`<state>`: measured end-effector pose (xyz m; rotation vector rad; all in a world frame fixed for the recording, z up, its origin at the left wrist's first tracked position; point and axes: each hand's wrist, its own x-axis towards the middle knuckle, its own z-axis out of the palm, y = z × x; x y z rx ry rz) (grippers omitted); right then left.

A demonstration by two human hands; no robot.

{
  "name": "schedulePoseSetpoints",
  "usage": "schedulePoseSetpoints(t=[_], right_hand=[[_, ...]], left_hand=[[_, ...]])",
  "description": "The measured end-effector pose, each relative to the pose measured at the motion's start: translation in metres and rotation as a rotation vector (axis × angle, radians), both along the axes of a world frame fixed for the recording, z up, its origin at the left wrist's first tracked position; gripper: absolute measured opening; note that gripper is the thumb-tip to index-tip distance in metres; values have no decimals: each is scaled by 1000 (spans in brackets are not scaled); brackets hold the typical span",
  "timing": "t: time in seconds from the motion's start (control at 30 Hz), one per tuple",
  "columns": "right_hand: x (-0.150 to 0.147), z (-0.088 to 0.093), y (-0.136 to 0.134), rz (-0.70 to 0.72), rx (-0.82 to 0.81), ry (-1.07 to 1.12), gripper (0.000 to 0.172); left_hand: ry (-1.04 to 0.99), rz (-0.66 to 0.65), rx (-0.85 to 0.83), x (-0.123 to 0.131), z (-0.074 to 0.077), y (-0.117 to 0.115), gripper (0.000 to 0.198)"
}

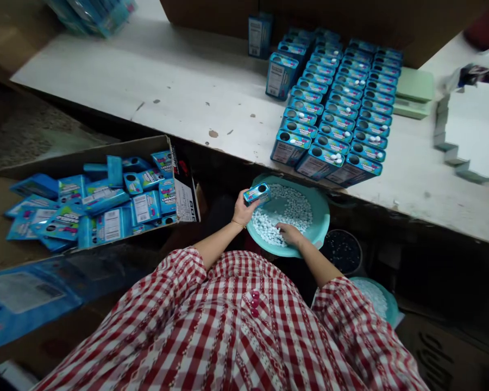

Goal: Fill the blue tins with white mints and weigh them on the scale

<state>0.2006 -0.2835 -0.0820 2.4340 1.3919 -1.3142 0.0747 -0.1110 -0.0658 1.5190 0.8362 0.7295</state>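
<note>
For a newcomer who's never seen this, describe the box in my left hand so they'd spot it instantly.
Below the edge of the white table sits a large turquoise basin of white pellets. Over its left rim, your left hand holds a blue box, dark round hole showing. It's the only one held.

Basin (323, 210) set below table (204, 103) edge, pellets (297, 203) held in it. Over its far left side, tin (257, 194) held by left hand (242, 210); right hand (292, 235) placed among pellets. Carton (0, 212) placed left of basin, loose tins (108, 193) piled inside. Bucket (361, 255) set right of basin; second basin (389, 298) placed nearer, farther right. On table, beyond basin, tin rows (338, 108) ranked; box (212, 15) set behind, stack (481, 127) placed at far right.
</note>
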Motion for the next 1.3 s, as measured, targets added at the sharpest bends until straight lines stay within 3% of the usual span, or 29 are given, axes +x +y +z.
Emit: schedulePoseSetpoints(t=[0.13, 0.43, 0.63, 0.87, 1.1, 1.23, 1.3], right_hand=[[15, 18, -15, -56, 86, 63, 35], [49, 86, -37, -236, 342, 289, 24], [48, 128, -17, -320, 253, 309, 25], [36, 177, 19, -104, 76, -52, 31], [21, 195, 53, 24, -41, -214, 31], [26, 205, 32, 33, 36, -231, 34], [32, 199, 10, -6, 102, -217, 38]], left_hand=[[20, -1, 45, -2, 0, 3, 47], [80, -26, 127, 6, -5, -4, 43], [204, -151, 339, 7, -4, -10, 35], [271, -261, 464, 3, -4, -16, 31], [307, -294, 512, 2, -6, -16, 31], [306, -275, 479, 2, -5, -15, 32], [307, -262, 455, 1, -3, -15, 33]])
